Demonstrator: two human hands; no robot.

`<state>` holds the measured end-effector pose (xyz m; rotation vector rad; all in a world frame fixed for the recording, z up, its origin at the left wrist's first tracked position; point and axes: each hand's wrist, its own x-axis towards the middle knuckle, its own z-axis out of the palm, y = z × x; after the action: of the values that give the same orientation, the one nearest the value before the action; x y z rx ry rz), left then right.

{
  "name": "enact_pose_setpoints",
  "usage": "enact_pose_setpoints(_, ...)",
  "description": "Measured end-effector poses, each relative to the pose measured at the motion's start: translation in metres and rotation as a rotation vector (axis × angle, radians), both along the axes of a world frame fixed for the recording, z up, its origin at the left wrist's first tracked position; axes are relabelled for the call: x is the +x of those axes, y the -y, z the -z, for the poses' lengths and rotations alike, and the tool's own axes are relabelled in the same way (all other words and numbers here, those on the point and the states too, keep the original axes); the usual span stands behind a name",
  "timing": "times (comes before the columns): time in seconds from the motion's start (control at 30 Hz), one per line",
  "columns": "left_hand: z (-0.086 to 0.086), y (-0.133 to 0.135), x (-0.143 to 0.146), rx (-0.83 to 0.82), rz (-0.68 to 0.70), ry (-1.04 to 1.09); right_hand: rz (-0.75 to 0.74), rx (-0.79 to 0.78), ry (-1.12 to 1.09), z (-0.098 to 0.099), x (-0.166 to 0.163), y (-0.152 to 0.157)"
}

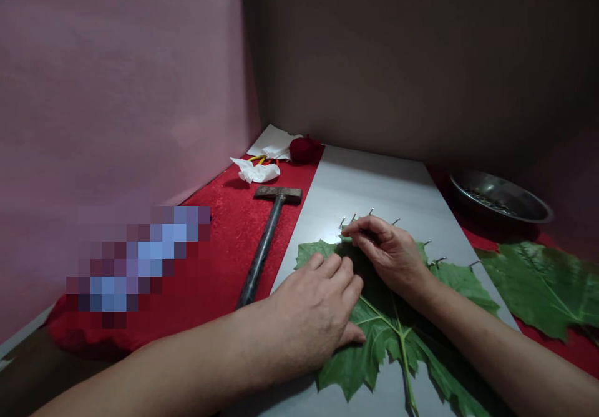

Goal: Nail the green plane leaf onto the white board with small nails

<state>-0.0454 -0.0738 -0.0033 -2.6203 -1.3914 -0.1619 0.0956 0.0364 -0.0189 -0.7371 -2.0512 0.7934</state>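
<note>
A large green leaf (379, 336) with jagged lobes and a thick stem lies on a pale grey board (374, 176). Across the leaf's left side rests my left hand (322, 311), flat with its fingers spread. My right hand (388, 245) is above the leaf's far part, thumb and forefinger brought together at its upper left edge. Whatever is between those fingertips is too small to make out. Several thin nails (427, 243) stand along the far and right edges of the leaf, some leaning. Both forearms cover parts of the leaf.
Left of the board, a hammer (266, 242) lies on red cloth (196, 279). Behind it are crumpled white tissue (257, 170) and a dark red bundle (303, 149). On the right sit a metal bowl (533, 208) of small nails and another leaf (547, 286). Walls close in behind and left.
</note>
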Motion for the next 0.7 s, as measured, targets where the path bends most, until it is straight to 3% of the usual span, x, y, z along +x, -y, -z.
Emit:
enact_pose_setpoints(0.33,-0.0029,0.0005,-0.0005,-0.009,-0.003,-0.003,-0.055,-0.319,-0.153,0.0008,-0.0018,-0.0043)
enact_pose_setpoints(0.7,-0.0015,0.0006,-0.0014,-0.012,-0.004,-0.029,-0.123,-0.425,-0.145,-0.0006,-0.0018,-0.0041)
